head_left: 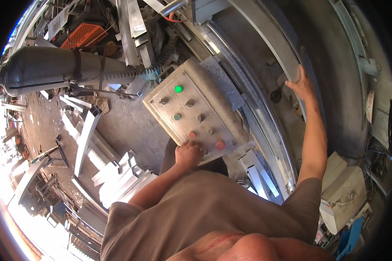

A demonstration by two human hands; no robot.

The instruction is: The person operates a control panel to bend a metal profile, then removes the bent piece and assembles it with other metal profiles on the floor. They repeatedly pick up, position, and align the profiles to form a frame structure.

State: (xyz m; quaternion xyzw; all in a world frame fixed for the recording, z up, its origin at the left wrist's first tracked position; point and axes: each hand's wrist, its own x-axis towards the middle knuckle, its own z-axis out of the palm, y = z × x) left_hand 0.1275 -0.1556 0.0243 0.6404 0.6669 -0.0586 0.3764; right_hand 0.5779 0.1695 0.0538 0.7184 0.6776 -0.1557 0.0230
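1. Fingers of the left hand (188,153) are curled down onto the near edge of the control panel (191,114), close to the small red button (191,134); whether a button is pressed cannot be told, and nothing is grasped.
2. Fingers of the right hand (301,83) are spread flat and released against the long curved metal rail (278,48), with the arm stretched out to reach it; the rail is touched, not clamped.
3. The control panel is seen as a pale metal box, tilted, between the grey cylinder (43,67) on the left and the curved rail on the right. A lit green lamp (178,88), several dark knobs and a larger red button (221,145) are set in its face.
4. The panel is judged rigid and fixed, not a thing to be lifted; its buttons are likely stiff and short-travelled, so a fingertip placed squarely on the cap is what suits them, and the knobs are best pinched at their sides.
5. The rail is judged heavy, hard and smooth, perhaps slippery with dust; an open palm on its flat face is the safer hold, since its edges may be sharp.
6. Cut lengths of pale metal profile (117,174) are piled on the floor to the left, well apart from both hands.
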